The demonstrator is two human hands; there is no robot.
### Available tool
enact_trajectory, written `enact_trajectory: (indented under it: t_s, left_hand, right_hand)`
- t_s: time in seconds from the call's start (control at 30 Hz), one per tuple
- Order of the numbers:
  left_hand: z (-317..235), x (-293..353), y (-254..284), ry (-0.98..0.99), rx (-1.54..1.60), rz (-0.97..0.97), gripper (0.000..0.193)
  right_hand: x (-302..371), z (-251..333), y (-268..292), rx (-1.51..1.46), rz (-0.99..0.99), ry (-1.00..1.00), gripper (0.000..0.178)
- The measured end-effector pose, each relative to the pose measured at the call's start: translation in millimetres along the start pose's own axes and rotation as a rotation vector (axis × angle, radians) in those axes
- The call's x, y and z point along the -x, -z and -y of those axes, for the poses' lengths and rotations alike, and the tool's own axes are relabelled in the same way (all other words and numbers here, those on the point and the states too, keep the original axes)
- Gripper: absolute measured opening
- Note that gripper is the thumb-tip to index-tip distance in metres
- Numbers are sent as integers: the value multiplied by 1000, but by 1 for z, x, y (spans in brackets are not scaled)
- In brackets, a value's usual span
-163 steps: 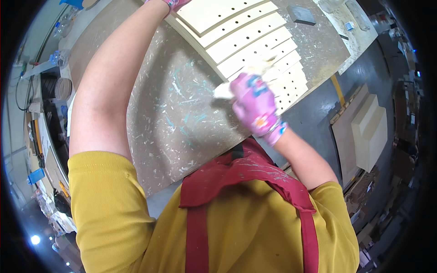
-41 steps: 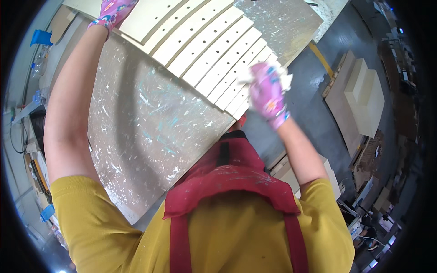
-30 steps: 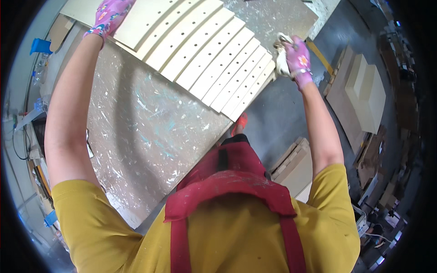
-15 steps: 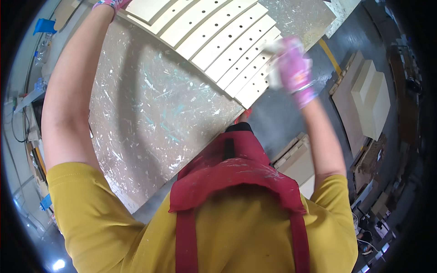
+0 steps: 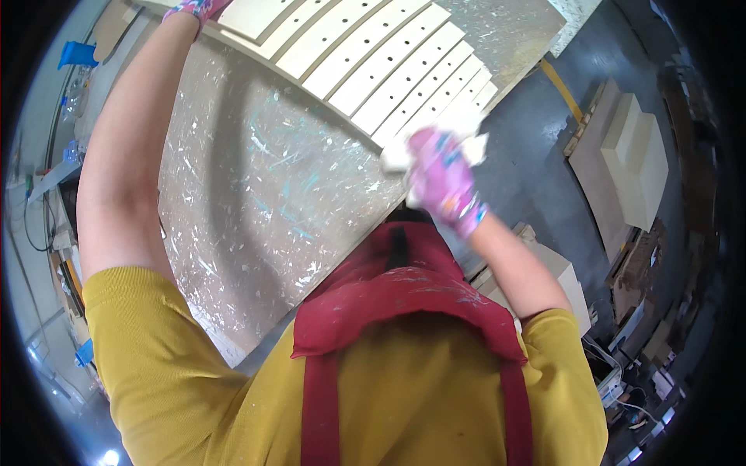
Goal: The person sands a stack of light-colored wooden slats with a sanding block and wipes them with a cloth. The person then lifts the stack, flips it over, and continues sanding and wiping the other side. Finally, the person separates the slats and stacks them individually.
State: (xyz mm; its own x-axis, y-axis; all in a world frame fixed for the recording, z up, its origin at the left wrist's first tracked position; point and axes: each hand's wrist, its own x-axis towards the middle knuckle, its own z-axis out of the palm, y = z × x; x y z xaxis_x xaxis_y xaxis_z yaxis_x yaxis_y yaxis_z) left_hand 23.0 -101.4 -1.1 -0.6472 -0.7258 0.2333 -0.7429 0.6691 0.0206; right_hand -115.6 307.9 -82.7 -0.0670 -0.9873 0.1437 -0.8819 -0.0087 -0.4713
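Pale stepped boards (image 5: pixel 399 58) with rows of small dark holes lie overlapping like a fan on the paint-spattered worktable (image 5: pixel 264 194). At their near right end is my right hand (image 5: pixel 447 182), in a pink patterned glove, closed on a white cloth (image 5: pixel 474 147). The cloth covers the corner of the lowest boards, and its outline is smeared by motion. My left hand (image 5: pixel 200 8), gloved alike, is at the far left end of the boards by the upper picture edge. Its fingers are mostly cut off there.
To the right, beyond the table edge, stacked pale panels (image 5: pixel 636 159) rest above the grey floor (image 5: pixel 528 116), which bears a yellow stripe (image 5: pixel 561 89). More boards (image 5: pixel 559 272) stand low beside my right arm. A blue object (image 5: pixel 78 54) is at the far left.
My right hand has swept the cloth left and nearer to me, from the right ends of the boards to their near corner. My left hand has barely moved.
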Motion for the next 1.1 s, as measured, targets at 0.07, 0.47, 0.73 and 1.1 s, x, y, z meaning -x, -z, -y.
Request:
enact_trajectory:
  t_s: [0.07, 0.47, 0.73, 1.1]
  left_hand:
    - [5, -5, -2, -16, 7, 6, 61]
    - [0, 0, -2, -46, 13, 15, 61]
    - [3, -4, -7, -51, 38, 8, 59]
    - [-1, 1, 6, 9, 37, 39, 58]
  right_hand:
    - [37, 7, -37, 65, -21, 334, 22]
    - [-3, -96, 4, 162, -220, 14, 22]
    - [12, -32, -1, 85, -216, 179, 17]
    - [-41, -165, 65, -70, -497, -335, 19]
